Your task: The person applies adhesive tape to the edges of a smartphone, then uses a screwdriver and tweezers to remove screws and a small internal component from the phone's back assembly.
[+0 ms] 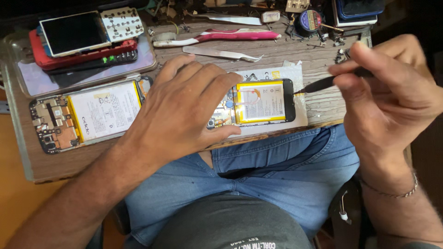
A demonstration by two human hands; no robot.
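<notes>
Pretty cluttered wooden desk (286, 53) is being used here. An opened phone (258, 102), yellow-edged battery showing, is being pinned flat under the left hand (184, 108), fingers spread. A black screwdriver (325, 83) is being pinched in the right hand (387, 92), tip right at the phone's far end. Another opened phone (85, 115) is lying just outside the left hand, tweezers (224, 53) beyond the fingertips.

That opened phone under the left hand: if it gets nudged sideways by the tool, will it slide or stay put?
Probably stays: the left hand presses the opened phone flat on the white sheet. Unpinned, the thin flat body would likely slide, not roll. Its exposed battery looks puncture-prone near the black tool.
</notes>
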